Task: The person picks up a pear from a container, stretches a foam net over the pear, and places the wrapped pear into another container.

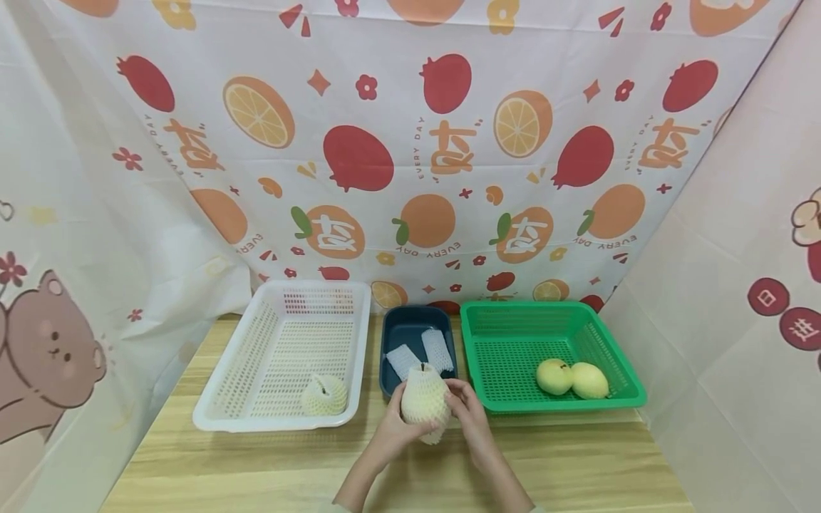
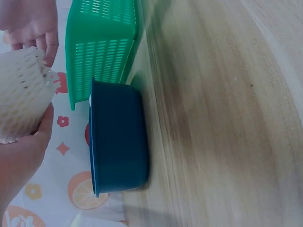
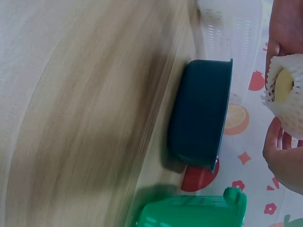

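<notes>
A pale yellow pear (image 1: 423,381) in a white foam net sleeve (image 3: 292,116) is held up in front of the dark blue bin (image 1: 387,385), stem upward. My left hand (image 1: 398,426) grips it from the left, thumb across its front. On the other side, my right hand (image 1: 471,417) has its fingers curled at the sleeve. In the right wrist view, the sleeve's lower end is open and yellow skin shows through. Two flattened foam net sleeves (image 1: 437,349) lie in the bin.
At left stands a white basket (image 1: 214,399) holding one netted pear (image 1: 324,395). A green basket (image 1: 507,356) at right holds two bare yellow pears (image 1: 590,381). All stand on a wooden table (image 1: 256,470), with a fruit-print cloth (image 1: 398,92) hanging behind.
</notes>
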The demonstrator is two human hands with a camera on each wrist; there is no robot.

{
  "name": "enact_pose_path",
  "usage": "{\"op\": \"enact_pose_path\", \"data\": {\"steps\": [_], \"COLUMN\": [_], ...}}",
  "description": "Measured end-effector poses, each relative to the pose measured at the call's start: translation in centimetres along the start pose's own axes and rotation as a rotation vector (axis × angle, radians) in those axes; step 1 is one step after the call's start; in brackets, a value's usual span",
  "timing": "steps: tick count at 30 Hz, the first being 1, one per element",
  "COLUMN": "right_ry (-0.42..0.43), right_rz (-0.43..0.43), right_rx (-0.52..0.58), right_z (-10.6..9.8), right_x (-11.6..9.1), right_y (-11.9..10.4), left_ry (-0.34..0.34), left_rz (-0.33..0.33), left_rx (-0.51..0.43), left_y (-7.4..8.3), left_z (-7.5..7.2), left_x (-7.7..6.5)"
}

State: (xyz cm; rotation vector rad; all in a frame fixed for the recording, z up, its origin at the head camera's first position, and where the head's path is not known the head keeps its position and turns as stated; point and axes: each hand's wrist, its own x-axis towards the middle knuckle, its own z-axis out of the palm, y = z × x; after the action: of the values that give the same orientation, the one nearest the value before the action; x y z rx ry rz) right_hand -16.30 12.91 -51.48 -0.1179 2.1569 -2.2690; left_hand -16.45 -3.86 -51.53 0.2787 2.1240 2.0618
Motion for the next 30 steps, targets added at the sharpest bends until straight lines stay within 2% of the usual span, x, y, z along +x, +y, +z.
{"op": "enact_pose_path", "data": {"steps": [6, 10, 16, 21, 24, 27, 30], "right_ry": [-0.059, -0.049, 0.011, 0.017, 0.006, -0.024, -0.088], "right_rz": [0.028, 0.057, 0.103, 0.126, 0.153, 0.18, 0.2], "right_rx": [-0.018, -0.073, -0.098, -0.143, -0.148, -0.088, 0.056], "right_z": [0.0, -0.1, 0.1, 1.4, 2.2, 2.8, 3.3], "right_x": [-0.2, -0.1, -0.1, 0.2, 0.5, 1.0, 1.7], "right_y": [0.0, 0.1, 0.1, 0.2, 0.2, 0.1, 0.3], "left_ry": [-0.007, -0.061, -0.18, -0.201, -0.203, -0.207, -0.227], "left_rz": [-0.021, -0.063, -0.139, -0.179, -0.177, -0.146, -0.102], "left_rx": [0.031, 0.045, -0.12, -0.213, -0.252, -0.312, -0.39], "left_y": [0.5, 1.0, 0.9, 0.5, 0.2, -0.1, -0.2], "left_z": [0.1, -0.1, -0.9, -1.4, -1.7, -2.2, -3.1], "left_x": [0.0, -0.1, -0.2, -0.8, -1.4, -2.1, -3.1]}}
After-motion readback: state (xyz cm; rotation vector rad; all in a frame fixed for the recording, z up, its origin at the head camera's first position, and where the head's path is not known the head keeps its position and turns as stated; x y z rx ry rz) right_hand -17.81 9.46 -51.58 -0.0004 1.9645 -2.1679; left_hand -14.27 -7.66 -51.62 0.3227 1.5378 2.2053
